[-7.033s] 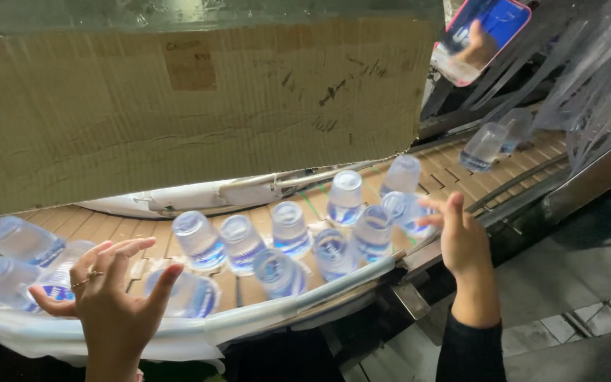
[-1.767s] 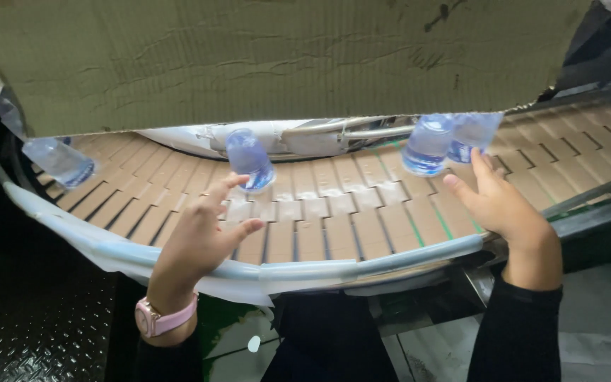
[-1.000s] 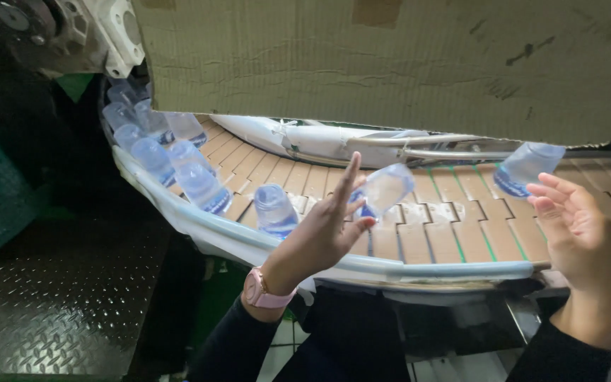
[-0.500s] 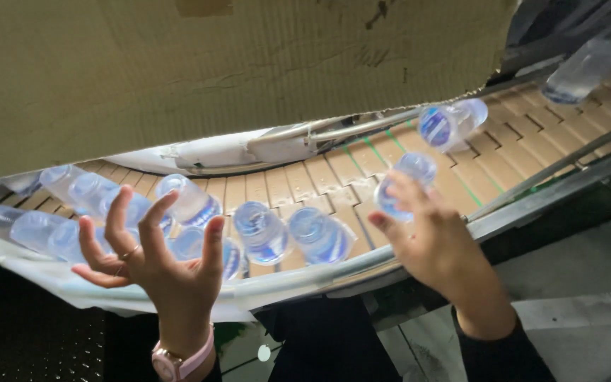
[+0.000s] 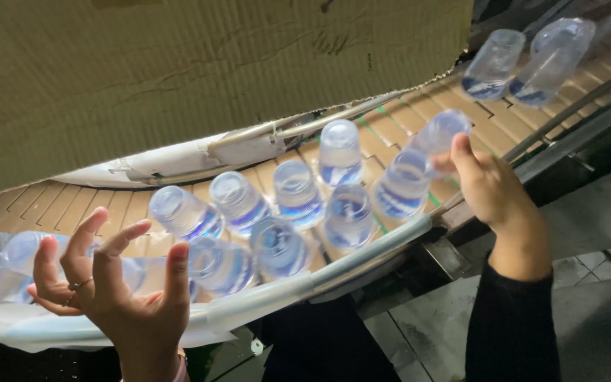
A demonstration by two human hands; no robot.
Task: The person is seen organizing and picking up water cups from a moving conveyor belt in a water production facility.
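Several clear plastic bottles with blue labels stand crowded on a curved slatted conveyor. My left hand hovers with spread fingers over the near rail at the lower left, close to a lying bottle, and holds nothing. My right hand reaches in from the right, and its fingertips touch a tilted bottle at the front of the crowd. Two more bottles stand further along the belt at the upper right.
A large sheet of brown cardboard hangs over the far side of the belt. A pale padded guard rail runs along the near edge. A metal guide bar lines the belt at the right, and a dark tiled floor lies below.
The view has shifted and the bottles have bunched nearer my right hand. That hand now touches a tilted bottle further right. My left hand stays spread over the near rail.
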